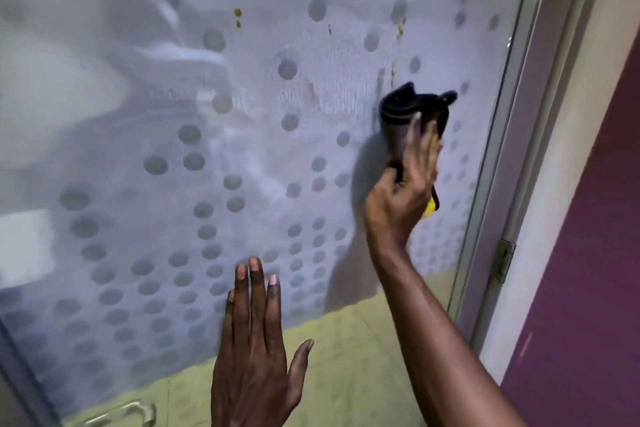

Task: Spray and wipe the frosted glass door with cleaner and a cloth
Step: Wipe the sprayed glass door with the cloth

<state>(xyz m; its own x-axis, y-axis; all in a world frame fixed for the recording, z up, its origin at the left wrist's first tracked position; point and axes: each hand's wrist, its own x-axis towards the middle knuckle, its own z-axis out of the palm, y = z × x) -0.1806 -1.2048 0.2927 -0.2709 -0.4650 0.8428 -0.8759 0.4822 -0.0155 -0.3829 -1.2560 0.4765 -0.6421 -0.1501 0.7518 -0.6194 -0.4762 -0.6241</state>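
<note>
The frosted glass door [242,156] fills most of the view, with a pattern of grey dots and a few yellowish-brown spots near its upper middle. My right hand [401,191] presses a bunched dark cloth [405,114] with a yellow part against the glass at the right side. Lower down, my left hand [252,350] lies flat on the glass, fingers spread, holding nothing. No spray bottle is in view.
The door's metal frame [519,114] runs down the right side, with a brass hinge [503,262]. Beyond it is a purple wall [588,253]. A clear handle [117,416] shows at the door's bottom left.
</note>
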